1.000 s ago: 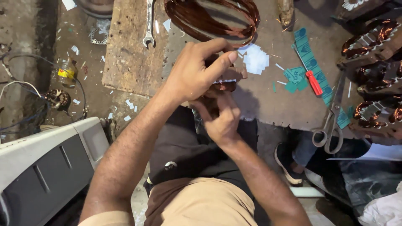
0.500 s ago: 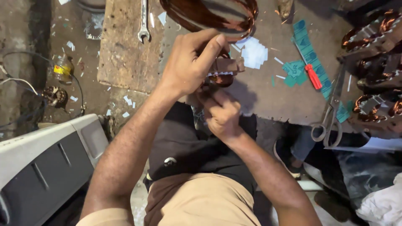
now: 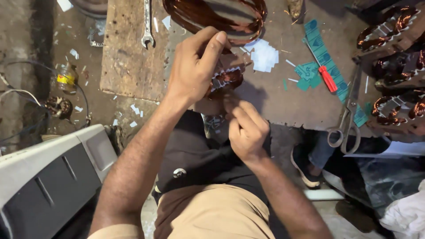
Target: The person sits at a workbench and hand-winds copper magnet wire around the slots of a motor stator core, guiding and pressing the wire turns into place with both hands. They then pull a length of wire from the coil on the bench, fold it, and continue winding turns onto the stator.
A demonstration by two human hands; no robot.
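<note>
Far left on the floor lies a small bottle [image 3: 66,79] with a yellow label; a spanner [image 3: 147,24] rests on the board [image 3: 128,62]. My left hand [image 3: 195,66] curls over the wound part [image 3: 226,79], thumb and fingers pinching its top edge. My right hand [image 3: 247,130] sits just below it, fingers bunched, pinching something I cannot make out. The part lies between both hands, long axis roughly left to right, left hand nearer. Beyond are white paper scraps [image 3: 264,56], green strips [image 3: 325,62], a red-handled tool [image 3: 327,79] and scissors [image 3: 347,119].
</note>
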